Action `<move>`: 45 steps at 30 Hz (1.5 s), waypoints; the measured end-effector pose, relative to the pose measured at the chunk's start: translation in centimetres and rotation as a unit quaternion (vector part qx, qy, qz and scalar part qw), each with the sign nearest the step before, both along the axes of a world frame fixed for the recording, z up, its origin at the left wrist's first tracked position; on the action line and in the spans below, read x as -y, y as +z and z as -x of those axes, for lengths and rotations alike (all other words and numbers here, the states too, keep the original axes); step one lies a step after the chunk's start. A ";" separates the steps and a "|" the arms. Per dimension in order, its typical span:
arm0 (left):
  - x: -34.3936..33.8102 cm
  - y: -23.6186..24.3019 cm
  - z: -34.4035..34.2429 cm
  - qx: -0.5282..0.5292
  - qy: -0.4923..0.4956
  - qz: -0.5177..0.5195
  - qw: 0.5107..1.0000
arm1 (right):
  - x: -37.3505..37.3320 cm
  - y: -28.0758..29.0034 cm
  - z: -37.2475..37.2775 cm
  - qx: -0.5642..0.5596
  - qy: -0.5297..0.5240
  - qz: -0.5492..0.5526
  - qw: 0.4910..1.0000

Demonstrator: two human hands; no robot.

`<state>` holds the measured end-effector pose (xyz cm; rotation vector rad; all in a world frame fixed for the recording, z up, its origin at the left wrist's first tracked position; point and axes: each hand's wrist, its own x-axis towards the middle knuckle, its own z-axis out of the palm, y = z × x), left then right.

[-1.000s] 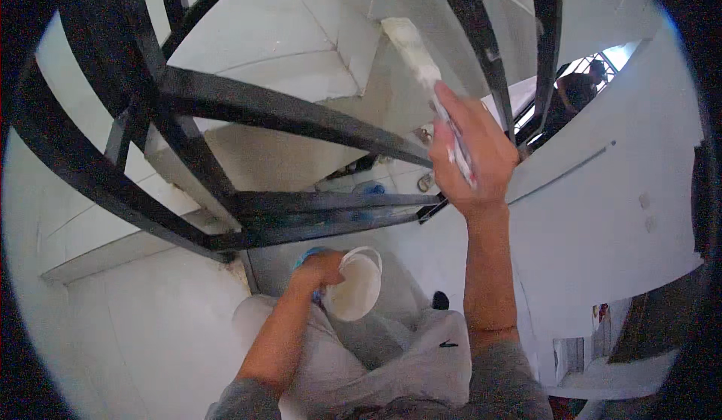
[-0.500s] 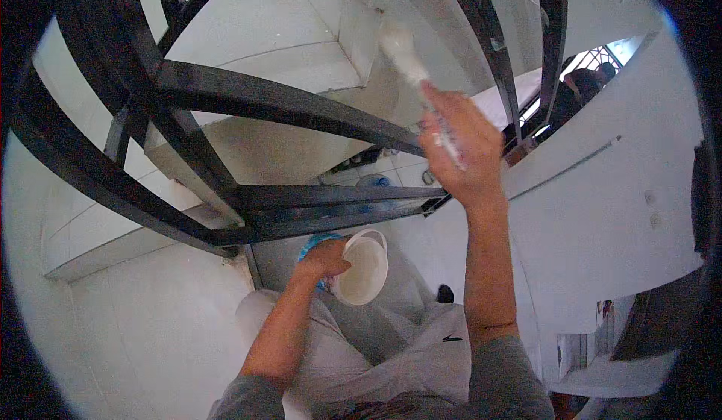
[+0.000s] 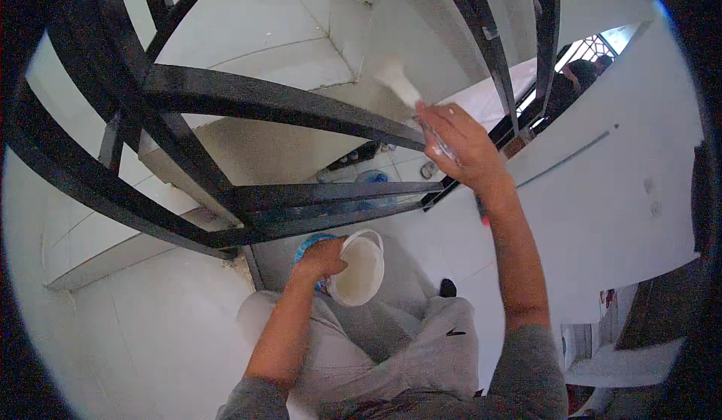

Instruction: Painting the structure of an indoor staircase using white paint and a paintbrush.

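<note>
My right hand (image 3: 462,148) is closed round the handle of a paintbrush (image 3: 402,87), reaching past the dark railing. Pale paint covers the brush head, which is a little blurred and lies over the grey-beige wall (image 3: 421,33) beside the stairs; I cannot tell whether the bristles touch it. Low in front of my lap, my left hand (image 3: 323,260) grips the rim and side of a white paint bucket (image 3: 361,271), tilted so its pale inside shows. Something blue (image 3: 307,247) shows on the bucket's outer side, partly behind that hand.
Black metal railing bars (image 3: 286,104) cross in front of me from the left. White tiled stair steps (image 3: 256,21) rise behind them. Below, through the bars, a blue-and-clear container (image 3: 372,177) stands on the tiled floor. A person in dark clothes (image 3: 575,85) is at the far right by a grated window.
My right hand and the paintbrush have moved down a little, with the forearm swung to the right. My left hand still holds the bucket in nearly the same place.
</note>
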<state>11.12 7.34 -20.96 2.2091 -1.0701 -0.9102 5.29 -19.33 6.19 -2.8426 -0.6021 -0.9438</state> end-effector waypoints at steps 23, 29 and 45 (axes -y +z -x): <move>0.2 1.3 -0.2 0.001 -0.009 -0.046 0.999 | -4.4 2.5 0.1 0.117 0.042 -0.047 0.991; -0.4 0.2 -0.3 0.002 -0.006 -0.040 0.999 | -3.7 2.3 0.9 0.003 0.043 -0.027 0.999; 0.0 1.5 0.1 0.028 -0.024 0.001 0.999 | -3.9 2.2 -0.8 0.049 0.020 -0.031 0.998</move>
